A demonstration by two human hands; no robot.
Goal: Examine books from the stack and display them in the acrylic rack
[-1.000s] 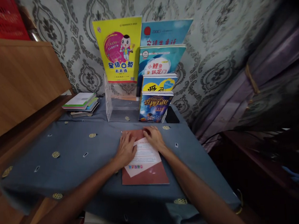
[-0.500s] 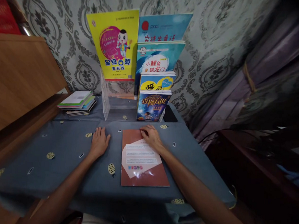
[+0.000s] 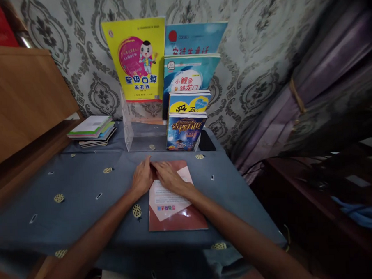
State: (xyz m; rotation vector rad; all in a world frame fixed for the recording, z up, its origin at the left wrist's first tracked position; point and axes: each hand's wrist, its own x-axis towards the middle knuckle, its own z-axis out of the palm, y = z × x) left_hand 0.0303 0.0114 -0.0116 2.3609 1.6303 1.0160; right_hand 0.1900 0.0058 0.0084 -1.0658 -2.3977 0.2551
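Note:
A booklet (image 3: 183, 220) with a reddish-brown cover and a pale printed panel lies closed on the cloth-covered table, its print upside down to me. My left hand (image 3: 142, 176) is at its upper left corner, fingers bent against the edge, with the fingertips partly hidden. Across the top of the cover lies my right hand (image 3: 171, 179), palm down with its fingers stretched toward that same corner. The two hands nearly touch there, and they cover the corner itself.
Behind the hands, a clear acrylic book stand (image 3: 128, 136) holds a yellow workbook (image 3: 136, 59), blue storybooks (image 3: 192, 71) and a small dark-blue book (image 3: 185, 131). A stack of books (image 3: 91, 129) sits left. A black phone-like slab (image 3: 206, 141) lies right of the stand.
My left hand has moved right from the bare cloth to the booklet's upper left corner. My right hand has slid left across the cover toward it. The view has shifted slightly.

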